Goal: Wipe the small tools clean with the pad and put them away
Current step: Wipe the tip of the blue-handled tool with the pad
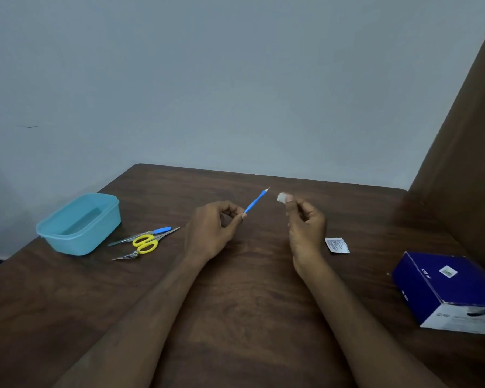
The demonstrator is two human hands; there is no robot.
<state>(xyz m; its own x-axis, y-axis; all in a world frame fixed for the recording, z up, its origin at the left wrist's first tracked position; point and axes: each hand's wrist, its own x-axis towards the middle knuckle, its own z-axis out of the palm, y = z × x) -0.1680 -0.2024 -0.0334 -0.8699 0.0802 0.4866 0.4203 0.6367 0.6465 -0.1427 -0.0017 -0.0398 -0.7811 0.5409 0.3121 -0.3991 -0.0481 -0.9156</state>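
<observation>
My left hand [213, 231] pinches the lower end of a thin blue-handled tool [256, 201], whose pointed tip slants up to the right. My right hand [305, 222] pinches a small white pad [281, 198] at its fingertips, a short gap to the right of the tool's tip. Further left on the brown table [235, 303] lie yellow-handled scissors [145, 243], tweezers [165, 233] and another blue-handled tool [160, 231] in a loose pile. Beside them stands an open light blue plastic container [80, 224].
A torn white pad wrapper [337, 245] lies on the table right of my right hand. A dark blue cardboard box [448, 292] sits near the right edge. A grey wall runs behind the table and a brown panel rises on the right.
</observation>
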